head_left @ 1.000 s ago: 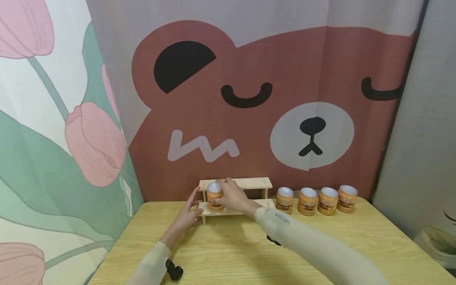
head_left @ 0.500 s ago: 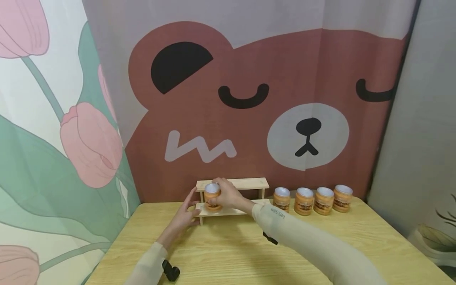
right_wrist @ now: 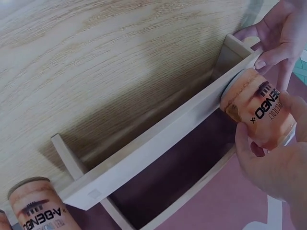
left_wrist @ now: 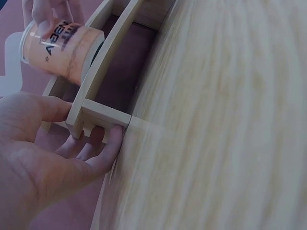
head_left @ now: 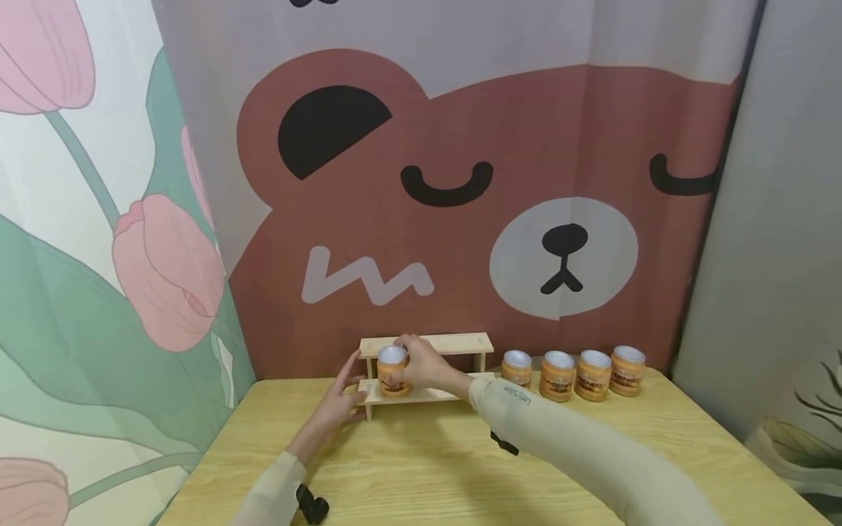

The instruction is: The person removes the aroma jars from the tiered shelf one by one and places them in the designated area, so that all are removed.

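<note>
An orange can [head_left: 395, 381] with a pale lid and dark lettering stands at the left end of the lower front shelf of a two-step wooden rack [head_left: 434, 396]. My right hand [head_left: 426, 365] holds it from the right side; in the right wrist view the thumb and fingers wrap the can [right_wrist: 256, 108]. At the rack's left end my left hand [head_left: 337, 405] grips the wood. The left wrist view shows its thumb against the shelf end and its fingers curled behind the short leg [left_wrist: 103, 115]. The can's base is right at the shelf surface.
Several matching orange cans [head_left: 558, 378] stand in a row to the right of the rack on the wooden table [head_left: 408, 467]. Behind the rack hangs a curtain [head_left: 368, 219] with a bear print; a tulip-print curtain [head_left: 164, 270] hangs at left.
The can has shifted slightly right along the lower shelf, in my right hand's hold. My left hand keeps its grip on the rack. The head view has moved a little.
</note>
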Available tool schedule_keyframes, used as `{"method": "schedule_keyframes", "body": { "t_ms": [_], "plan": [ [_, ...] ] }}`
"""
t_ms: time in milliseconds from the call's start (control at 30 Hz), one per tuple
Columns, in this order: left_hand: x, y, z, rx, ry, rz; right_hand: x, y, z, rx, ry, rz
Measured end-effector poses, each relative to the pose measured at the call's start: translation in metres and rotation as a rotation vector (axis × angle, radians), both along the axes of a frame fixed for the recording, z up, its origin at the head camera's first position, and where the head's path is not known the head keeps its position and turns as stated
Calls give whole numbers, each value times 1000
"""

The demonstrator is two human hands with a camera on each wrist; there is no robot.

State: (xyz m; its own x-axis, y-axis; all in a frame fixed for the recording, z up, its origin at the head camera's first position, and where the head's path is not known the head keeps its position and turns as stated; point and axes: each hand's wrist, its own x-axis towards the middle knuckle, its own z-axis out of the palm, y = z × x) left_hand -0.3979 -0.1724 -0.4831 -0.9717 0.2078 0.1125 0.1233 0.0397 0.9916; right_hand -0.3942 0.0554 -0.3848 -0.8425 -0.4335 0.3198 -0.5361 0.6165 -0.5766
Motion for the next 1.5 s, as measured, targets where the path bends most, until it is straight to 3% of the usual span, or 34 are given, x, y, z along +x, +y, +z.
{"method": "schedule_keyframes", "body": {
  "t_ms": [467, 867, 1233, 1500],
  "plan": [
    [1, -2, -1, 15, 22, 18, 21, 38, 8, -23, -20, 10],
    [3, -4, -4, 38, 17, 16, 32, 98, 2, -36, -5, -102],
    [6, 2, -1, 37, 24, -26, 49, 157, 0, -46, 28, -201],
    [6, 1, -2, 42, 23, -23, 60, 195, -3, -98, 3, -203]
  ]
}}
